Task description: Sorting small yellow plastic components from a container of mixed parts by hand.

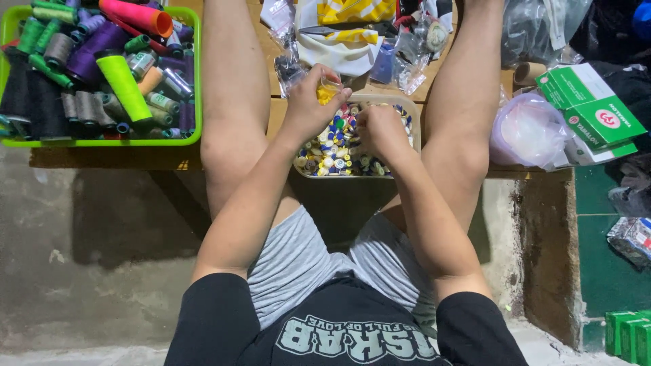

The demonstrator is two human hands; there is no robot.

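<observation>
A green basket (196, 81) full of thread spools stands far left. Between the knees sits a white tray (415, 125) of mixed coloured buttons. The left hand (308, 108) pinches a small clear bag (328, 90) with yellow buttons – above the tray. The right hand (380, 132) digs into the buttons, fingers curled – whether they grasp one, I cannot tell.

Rough grey concrete floor (102, 271) below a low wooden surface (108, 157), green tiles (603, 264) off to the right, dim light with hard shadows.

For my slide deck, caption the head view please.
Both hands, left and right, sort buttons in a tray.
</observation>
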